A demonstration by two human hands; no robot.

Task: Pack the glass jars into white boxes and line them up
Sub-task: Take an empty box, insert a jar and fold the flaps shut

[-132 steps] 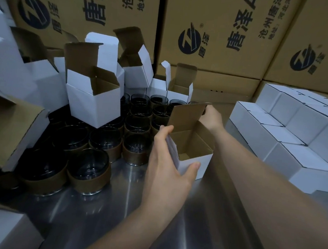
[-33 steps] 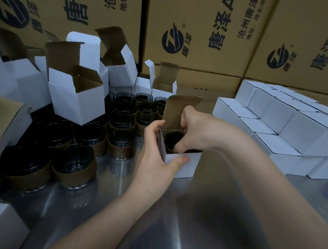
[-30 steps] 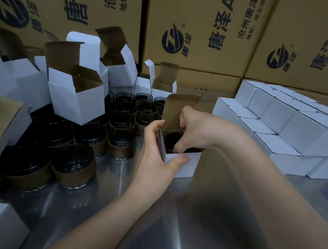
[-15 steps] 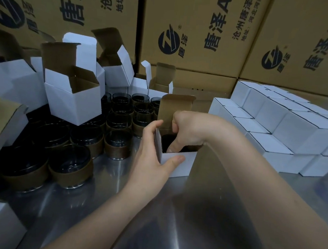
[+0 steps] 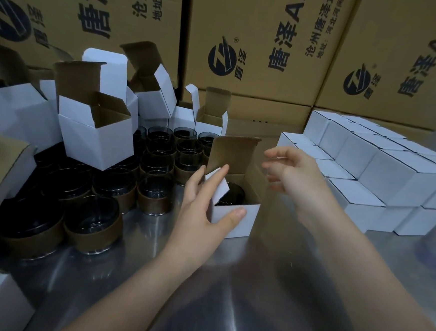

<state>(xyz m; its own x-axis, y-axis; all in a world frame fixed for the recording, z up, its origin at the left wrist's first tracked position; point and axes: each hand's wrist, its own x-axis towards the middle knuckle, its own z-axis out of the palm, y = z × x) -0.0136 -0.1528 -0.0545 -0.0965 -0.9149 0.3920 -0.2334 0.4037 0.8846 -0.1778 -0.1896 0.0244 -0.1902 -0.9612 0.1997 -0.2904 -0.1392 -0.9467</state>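
Steel table (image 5: 227,296) backed by stacked brown cartons (image 5: 259,51) printed with dark lettering. At centre stands the open white box (image 5: 244,226), its brown-lined lid flap (image 5: 230,156) raised at the far side. A dark glass jar (image 5: 231,194) sits upright inside it, below the rim.

The left hand (image 5: 200,211) grips the box at its near left corner: the thumb lies on the near wall and the fingers press the left side flap (image 5: 222,185), which tilts inward over the jar. The right hand (image 5: 297,176) hovers just right of the box and above it, blurred, with fingers loosely spread and nothing in them; it touches neither box nor jar.

Left of the box, loose jars (image 5: 154,194) with brown sleeves stand in close rows on the table. Empty open boxes (image 5: 93,140) are piled over and behind them at far left. At right, closed white boxes (image 5: 393,174) are lined up in stacked rows.
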